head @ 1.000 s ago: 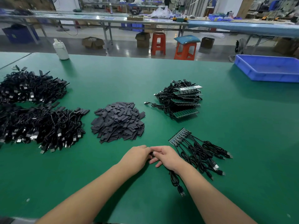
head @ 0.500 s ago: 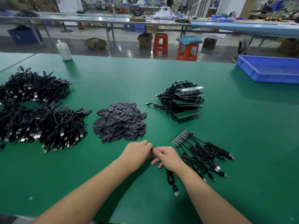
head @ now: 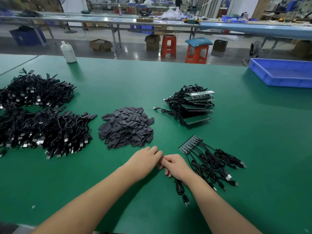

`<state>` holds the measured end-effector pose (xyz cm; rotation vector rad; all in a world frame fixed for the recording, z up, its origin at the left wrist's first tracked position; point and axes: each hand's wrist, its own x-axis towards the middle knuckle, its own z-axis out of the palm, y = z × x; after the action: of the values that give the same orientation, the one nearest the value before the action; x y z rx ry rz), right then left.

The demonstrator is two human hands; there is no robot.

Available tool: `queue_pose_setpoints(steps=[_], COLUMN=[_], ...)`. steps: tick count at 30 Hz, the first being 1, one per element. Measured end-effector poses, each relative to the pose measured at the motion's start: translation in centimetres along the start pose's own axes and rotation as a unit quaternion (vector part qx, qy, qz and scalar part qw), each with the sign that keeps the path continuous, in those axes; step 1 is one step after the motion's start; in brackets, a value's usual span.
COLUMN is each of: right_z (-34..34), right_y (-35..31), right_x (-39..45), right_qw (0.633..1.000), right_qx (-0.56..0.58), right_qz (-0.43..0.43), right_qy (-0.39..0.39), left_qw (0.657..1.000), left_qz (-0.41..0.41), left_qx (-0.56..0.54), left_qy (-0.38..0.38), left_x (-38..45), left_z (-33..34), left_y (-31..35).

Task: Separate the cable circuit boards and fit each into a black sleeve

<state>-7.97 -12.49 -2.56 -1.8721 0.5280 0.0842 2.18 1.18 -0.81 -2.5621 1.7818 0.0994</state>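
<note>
Both hands hover together just on the near side of the heap of black sleeves [head: 125, 127], and little has shifted over the last second: the left hand [head: 146, 159] and right hand [head: 175, 166] have only drifted a touch closer to that heap, fingertips still meeting. The single cable [head: 181, 191] trails out from under the right wrist toward the person, its plug end lying nearer the wrist than it did a moment ago, so it looks as if the cable is being drawn up into the work. Each grip is curled with fingers pressed to the other hand's; what they pinch is hidden, though by the task it is likely one board going into a sleeve, and whether it is seated cannot be told. To the right of the sleeve heap and just beside the right hand lies the joined strip of circuit boards [head: 190, 143] with its cables fanned out, unbroken. Beyond that strip sits a stack of further board strips [head: 196, 105]. Left of the sleeves are two large piles of finished-looking cables [head: 42, 132]. All rests on a green desk [head: 253, 149], with a blue tray [head: 283, 75] at its far right and a white bottle [head: 68, 52] at the far edge. Behind are long benches, orange stools [head: 168, 46] and cardboard boxes on a grey floor.
</note>
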Motion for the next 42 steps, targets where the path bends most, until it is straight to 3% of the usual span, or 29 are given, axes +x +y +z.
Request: queue_pose_setpoints(steps=[2, 4, 5, 7, 10, 12, 14, 16, 17, 18, 20, 22, 26, 30, 36, 42], right_z=[0.1, 0.2, 0.2, 0.2, 0.7, 1.1, 1.0, -0.2, -1.3, -2.7, -5.9, -9.0, -11.8, -11.6, -11.0, -10.5], right_y=[0.1, 0.2, 0.1, -0.5, -2.5, -3.8, -4.7, -4.7, -4.1, -3.4, -1.8, -0.1, 1.8, 1.5, 0.4, 0.8], right_x=[0.1, 0.3, 0.4, 0.9, 1.5, 1.8, 1.9, 2.1, 2.4, 2.8, 3.0, 3.1, 3.0, 3.1, 3.6, 3.5], right_qw=[0.999, 0.991, 0.977, 0.918, 0.836, 0.830, 0.864, 0.963, 0.990, 0.976, 0.899, 0.849, 0.833, 0.824, 0.801, 0.833], right_qx=[0.026, 0.109, 0.189, 0.375, 0.531, 0.542, 0.491, 0.241, 0.037, -0.158, -0.416, -0.523, -0.552, -0.567, -0.598, -0.552], right_qz=[-0.007, -0.013, -0.012, -0.006, 0.008, 0.002, -0.016, -0.035, -0.055, -0.075, -0.071, -0.021, 0.016, 0.003, 0.017, -0.025], right_qy=[0.026, 0.077, 0.102, 0.126, 0.140, 0.132, 0.113, 0.111, 0.121, 0.130, 0.117, 0.074, -0.009, -0.009, -0.024, -0.043], left_qw=[0.981, 0.906, 0.859, 0.793, 0.725, 0.692, 0.678, 0.693, 0.730, 0.779, 0.853, 0.869, 0.853, 0.825, 0.836, 0.851], left_qz=[-0.067, -0.164, -0.208, -0.243, -0.197, -0.209, -0.248, -0.286, -0.306, -0.323, -0.356, -0.392, -0.490, -0.547, -0.542, -0.505], left_qx=[-0.156, -0.350, -0.435, -0.549, -0.660, -0.691, -0.689, -0.652, -0.596, -0.512, -0.325, -0.210, -0.083, -0.069, 0.017, 0.104], left_qy=[0.092, 0.173, 0.172, 0.099, 0.004, 0.030, 0.073, 0.113, 0.138, 0.161, 0.198, 0.216, 0.160, 0.127, 0.081, 0.102], left_x=[-0.4, -0.7, -0.8, -1.1, -1.6, -1.6, -1.4, -1.7, -2.1, -2.7, -4.3, -6.1, -9.5, -11.3, -10.6, -10.1], left_z=[0.6, 0.7, 0.7, 0.7, 0.3, -0.3, -1.2, -2.1, -2.5, -2.7, -3.3, -3.7, -3.8, -3.1, -3.2, -3.2], left_y=[0.3, 1.1, 1.6, 2.6, 4.1, 4.3, 3.3, 1.0, -0.7, -2.7, -7.2, -11.9, -19.5, -22.3, -21.7, -21.4])
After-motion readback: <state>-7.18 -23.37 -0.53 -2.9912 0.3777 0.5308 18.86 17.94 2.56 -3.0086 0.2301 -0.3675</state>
